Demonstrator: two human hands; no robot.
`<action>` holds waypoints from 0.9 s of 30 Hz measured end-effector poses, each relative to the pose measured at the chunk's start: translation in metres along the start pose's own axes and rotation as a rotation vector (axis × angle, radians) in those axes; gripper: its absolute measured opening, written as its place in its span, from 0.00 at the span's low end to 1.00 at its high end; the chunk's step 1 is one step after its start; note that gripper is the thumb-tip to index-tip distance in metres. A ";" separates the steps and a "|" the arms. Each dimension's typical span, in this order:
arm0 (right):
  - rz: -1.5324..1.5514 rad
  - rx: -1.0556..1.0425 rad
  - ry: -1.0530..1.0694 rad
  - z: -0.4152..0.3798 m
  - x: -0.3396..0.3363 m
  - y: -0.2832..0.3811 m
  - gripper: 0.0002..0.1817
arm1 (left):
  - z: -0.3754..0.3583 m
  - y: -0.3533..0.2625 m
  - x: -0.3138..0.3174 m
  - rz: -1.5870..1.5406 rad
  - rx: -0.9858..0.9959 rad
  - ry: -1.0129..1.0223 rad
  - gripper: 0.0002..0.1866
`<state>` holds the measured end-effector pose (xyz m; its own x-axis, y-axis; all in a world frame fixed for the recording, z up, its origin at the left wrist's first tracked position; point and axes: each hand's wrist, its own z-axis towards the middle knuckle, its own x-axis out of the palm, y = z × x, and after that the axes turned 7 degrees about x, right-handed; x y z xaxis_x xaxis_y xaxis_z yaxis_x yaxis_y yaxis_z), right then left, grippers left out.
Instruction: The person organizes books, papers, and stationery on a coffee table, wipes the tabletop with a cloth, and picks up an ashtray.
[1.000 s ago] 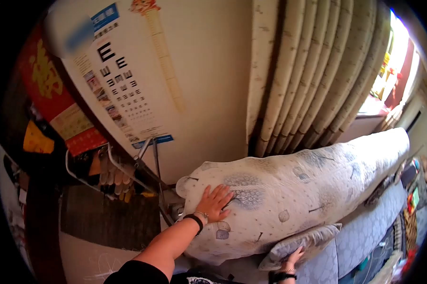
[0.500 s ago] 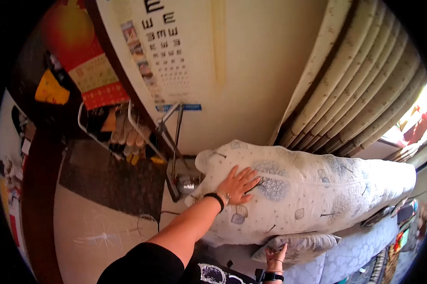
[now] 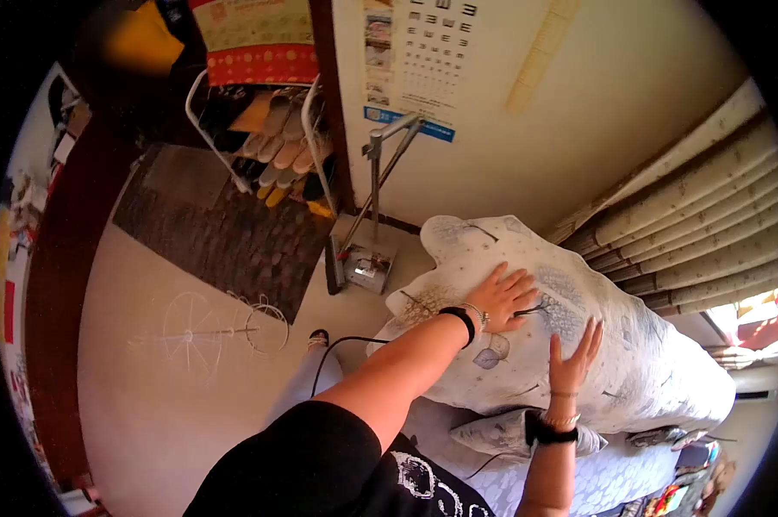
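Note:
A white cover [image 3: 458, 336] printed with grey trees and leaves drapes over a long sofa back. Flat on it, near its left end, rests my left hand [image 3: 503, 302], fingers spread. My right hand [image 3: 574, 362] is raised at the front of the cover, fingers spread and nothing in it. Below that wrist, a grey cushion [image 3: 501, 431] leans against the covered back, partly hidden by the forearm. The pale grey patterned seat [image 3: 527, 478] shows under the cushion.
A metal stand [image 3: 376, 177] with a boxy base is beside the sofa's left end. Further left are a shoe rack [image 3: 195, 121], a dark mat [image 3: 234, 233] and a round wire frame [image 3: 190, 336] on the floor. Curtains [image 3: 699, 233] hang behind at right; a black cable [image 3: 324, 362] curves near my legs.
My right hand has let go of the cushion and moved up to the cover, opening its fingers. My left hand stays flat on the cover. The view has shifted and turned.

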<state>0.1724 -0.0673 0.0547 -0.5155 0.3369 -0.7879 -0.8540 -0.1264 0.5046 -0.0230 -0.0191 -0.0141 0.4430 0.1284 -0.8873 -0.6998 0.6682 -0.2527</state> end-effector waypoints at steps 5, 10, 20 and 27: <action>-0.656 0.189 0.237 0.006 0.059 -0.016 0.39 | -0.036 -0.011 -0.005 0.006 -0.209 -0.058 0.29; -0.711 0.167 0.245 0.008 0.065 -0.023 0.38 | -0.092 -0.006 -0.013 -0.097 -0.167 0.061 0.33; -0.685 0.068 0.058 -0.026 0.081 -0.028 0.34 | -0.154 -0.013 0.001 -0.182 -0.233 0.043 0.37; -0.415 -0.152 0.464 -0.199 0.091 0.041 0.37 | -0.290 -0.007 -0.014 -0.549 -0.388 0.977 0.21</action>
<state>0.0764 -0.2280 -0.0665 -0.0880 -0.0479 -0.9950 -0.9719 -0.2146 0.0963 -0.1865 -0.2385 -0.1119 0.2396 -0.8325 -0.4995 -0.7472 0.1703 -0.6423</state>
